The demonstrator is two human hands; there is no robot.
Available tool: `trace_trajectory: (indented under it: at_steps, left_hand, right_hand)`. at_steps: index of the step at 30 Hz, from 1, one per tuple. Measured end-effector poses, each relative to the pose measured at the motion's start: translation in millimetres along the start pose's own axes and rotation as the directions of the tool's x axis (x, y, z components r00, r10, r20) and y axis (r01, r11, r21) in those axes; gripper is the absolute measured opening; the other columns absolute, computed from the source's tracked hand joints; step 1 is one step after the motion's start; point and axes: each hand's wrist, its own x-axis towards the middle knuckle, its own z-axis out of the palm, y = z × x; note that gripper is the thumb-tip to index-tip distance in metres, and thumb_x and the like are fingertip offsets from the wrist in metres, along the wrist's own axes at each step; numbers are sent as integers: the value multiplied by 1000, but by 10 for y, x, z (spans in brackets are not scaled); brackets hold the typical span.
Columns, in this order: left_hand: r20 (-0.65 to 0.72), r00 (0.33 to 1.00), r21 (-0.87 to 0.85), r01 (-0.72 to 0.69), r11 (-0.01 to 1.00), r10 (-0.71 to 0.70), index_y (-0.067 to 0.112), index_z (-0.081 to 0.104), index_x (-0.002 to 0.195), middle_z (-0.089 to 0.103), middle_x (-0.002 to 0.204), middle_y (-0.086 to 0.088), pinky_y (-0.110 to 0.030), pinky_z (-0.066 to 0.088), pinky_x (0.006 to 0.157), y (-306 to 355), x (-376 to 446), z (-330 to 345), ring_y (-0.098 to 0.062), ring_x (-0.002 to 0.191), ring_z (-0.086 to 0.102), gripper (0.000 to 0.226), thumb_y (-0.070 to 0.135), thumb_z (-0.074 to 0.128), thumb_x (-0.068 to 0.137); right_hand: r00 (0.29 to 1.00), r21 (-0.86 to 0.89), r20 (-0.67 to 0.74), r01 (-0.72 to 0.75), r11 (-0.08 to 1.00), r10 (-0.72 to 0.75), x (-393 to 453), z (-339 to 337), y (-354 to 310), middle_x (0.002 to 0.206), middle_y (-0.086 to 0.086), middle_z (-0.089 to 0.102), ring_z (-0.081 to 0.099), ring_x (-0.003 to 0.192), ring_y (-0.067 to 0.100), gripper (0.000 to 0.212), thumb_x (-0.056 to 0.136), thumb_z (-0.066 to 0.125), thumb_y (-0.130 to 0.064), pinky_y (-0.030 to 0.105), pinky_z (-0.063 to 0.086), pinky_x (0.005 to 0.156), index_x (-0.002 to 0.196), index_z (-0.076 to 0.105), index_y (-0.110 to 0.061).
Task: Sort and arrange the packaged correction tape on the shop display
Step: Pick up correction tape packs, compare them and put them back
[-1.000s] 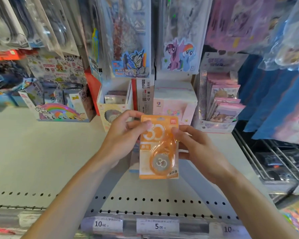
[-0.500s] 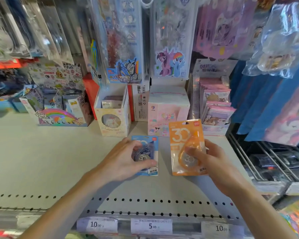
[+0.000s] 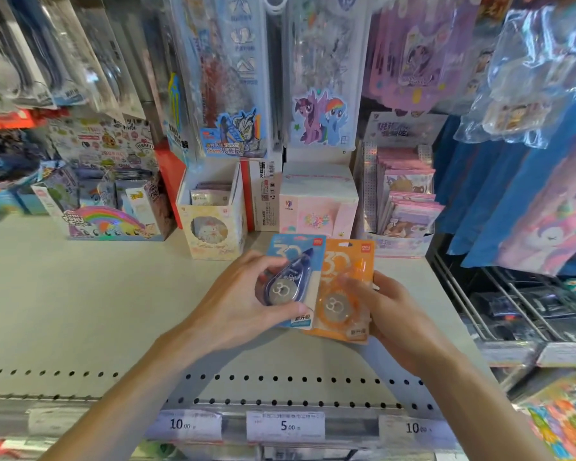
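- Head view: half a second ago the blue correction tape pack (image 3: pixel 295 281) lay flat on the shelf (image 3: pixel 80 311) with a gap between it and the orange one; now both packs are raised off the shelf and brought side by side, edges touching or slightly overlapping, the blue on the left.
- A second ago only the orange correction tape pack (image 3: pixel 345 291) was in the hands, so the second pack has joined it.
- The left hand (image 3: pixel 243 301) grips the blue pack, fingers curled over the top of its blister and thumb under the lower edge.
- The right hand (image 3: pixel 389 314) pinches the orange pack, fingers across the front of its blister; the thumb is hidden behind the card.
- Both packs sit just in front of the pink box (image 3: pixel 318 201) at the back of the shelf, nearer the camera.
- The 5.00 price tag (image 3: pixel 285 426) is well in front of the pink box, on the shelf lip.
- My reading: the two are being matched up as a pair, probably before being set down together; placing is not yet done.
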Motion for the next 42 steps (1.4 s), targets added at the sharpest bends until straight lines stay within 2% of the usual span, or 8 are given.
trace_trajectory:
  at_steps: [9, 12, 16, 20, 24, 28, 34, 42]
  left_hand:
    - [-86, 988, -92, -138, 986, 130, 33, 60, 136, 46, 124, 23, -6, 35, 100, 207, -61, 166, 7, 127, 43, 85, 78, 71, 64]
    - [-210, 976, -201, -98, 975, 55, 39, 55, 137, 46, 134, 23, -17, 39, 107, 195, -107, 190, 6, 132, 43, 78, 71, 73, 68]
    - [4, 991, -632, 104, 768, -131, 44, 58, 130, 69, 128, 16, -27, 60, 82, 275, -209, 250, -5, 115, 69, 70, 57, 84, 66]
    - [-14, 975, -754, 134, 643, -220, 29, 67, 121, 79, 113, 4, -23, 60, 72, 230, -363, 217, -15, 100, 77, 59, 43, 86, 67]
    - [-68, 952, -780, 136, 611, -298, 21, 63, 122, 81, 103, -5, -31, 62, 72, 60, -499, -4, -19, 89, 78, 65, 27, 93, 65]
    - [-157, 939, -813, 54, 580, -307, 17, 65, 118, 81, 99, -9, -27, 62, 71, -154, -559, -298, -20, 85, 78, 65, 25, 88, 57]
    - [-208, 958, -780, -40, 625, -198, 18, 64, 117, 81, 102, -7, -29, 63, 76, -636, -664, -923, -20, 90, 78, 57, 19, 83, 63]
    - [-212, 977, -683, -139, 717, -12, 14, 60, 121, 81, 106, -3, -24, 60, 73, -1459, -790, -2198, -15, 91, 78, 66, 11, 92, 63]
  right_hand:
    - [990, 121, 104, 87, 989, -100, -136, 121, -33, 118, 11, 78, 76, 105, 35, 53, 81, 74, -34, 52, 62, 88, 129, 67, -14]
    - [987, 157, 101, 111, 981, -128, -209, 97, -23, 119, 13, 78, 76, 105, 36, 52, 82, 74, -31, 47, 64, 83, 130, 66, -12]
    - [981, 162, 100, 147, 976, -164, -279, 104, -9, 118, 13, 78, 77, 104, 37, 49, 83, 76, -29, 49, 64, 86, 128, 67, -12]
    - [974, 142, 110, 180, 973, -196, -327, 134, -14, 116, 14, 78, 77, 102, 38, 49, 78, 86, -34, 54, 63, 87, 121, 71, -16]
    - [972, 107, 48, 222, 969, -228, -335, 227, 16, 110, 12, 80, 77, 100, 36, 40, 77, 88, -27, 57, 61, 88, 113, 73, -18]
    - [962, 56, 23, 271, 961, -273, -311, 462, 44, 106, 11, 81, 78, 95, 34, 30, 78, 80, -23, 45, 63, 77, 107, 76, -24]
    - [939, -4, -35, 343, 939, -343, -290, 1077, 64, 104, 12, 81, 78, 93, 35, 44, 66, 89, -35, 57, 63, 81, 106, 76, -24]
    - [905, -96, -57, 416, 904, -422, -303, 2437, -25, 105, 10, 81, 79, 96, 29, 40, 76, 84, -11, 41, 63, 78, 113, 72, -18]
